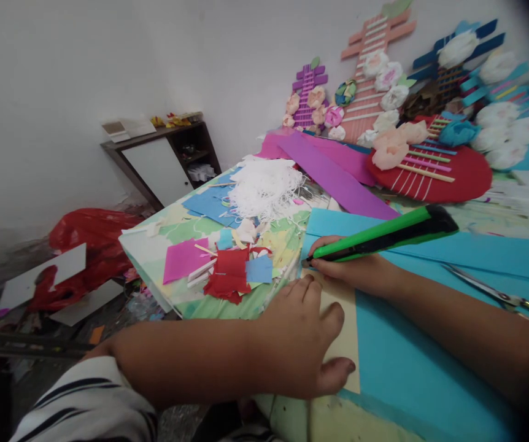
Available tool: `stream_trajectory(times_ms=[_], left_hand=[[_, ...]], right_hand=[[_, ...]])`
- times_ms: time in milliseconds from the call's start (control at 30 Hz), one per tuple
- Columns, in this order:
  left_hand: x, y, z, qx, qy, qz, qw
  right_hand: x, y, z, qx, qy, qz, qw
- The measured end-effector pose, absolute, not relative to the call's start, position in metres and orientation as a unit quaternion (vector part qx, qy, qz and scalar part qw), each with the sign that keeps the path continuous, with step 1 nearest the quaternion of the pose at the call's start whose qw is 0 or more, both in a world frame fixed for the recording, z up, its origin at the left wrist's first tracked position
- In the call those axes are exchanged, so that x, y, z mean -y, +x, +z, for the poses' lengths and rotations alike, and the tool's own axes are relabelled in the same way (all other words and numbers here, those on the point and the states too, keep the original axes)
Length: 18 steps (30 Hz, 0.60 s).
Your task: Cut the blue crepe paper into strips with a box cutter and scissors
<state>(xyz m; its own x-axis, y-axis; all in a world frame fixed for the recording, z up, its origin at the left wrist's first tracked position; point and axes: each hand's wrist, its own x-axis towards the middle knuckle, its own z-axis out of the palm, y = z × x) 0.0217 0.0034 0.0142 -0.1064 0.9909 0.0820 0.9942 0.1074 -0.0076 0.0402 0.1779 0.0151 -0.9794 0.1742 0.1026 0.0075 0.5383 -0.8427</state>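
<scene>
I see the right hand with its grip clamped on a green cutter, whose tip meets the far corner of a beige card. The left hand lies flat, fingers spread, pressing that card onto the blue paper on the tabletop. Scissors lie near the right forearm; paper scraps sit just beyond.
</scene>
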Motion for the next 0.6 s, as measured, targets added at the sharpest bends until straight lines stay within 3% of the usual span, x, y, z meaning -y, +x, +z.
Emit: stream_trajectory(times_ms=[600], left_hand=[[-0.0052,0.0217,0.0167,0.759,-0.650,-0.038,-0.025]], right_hand=[[-0.1866,0.0464,0.0112,0.842,-0.083,0.529,0.065]])
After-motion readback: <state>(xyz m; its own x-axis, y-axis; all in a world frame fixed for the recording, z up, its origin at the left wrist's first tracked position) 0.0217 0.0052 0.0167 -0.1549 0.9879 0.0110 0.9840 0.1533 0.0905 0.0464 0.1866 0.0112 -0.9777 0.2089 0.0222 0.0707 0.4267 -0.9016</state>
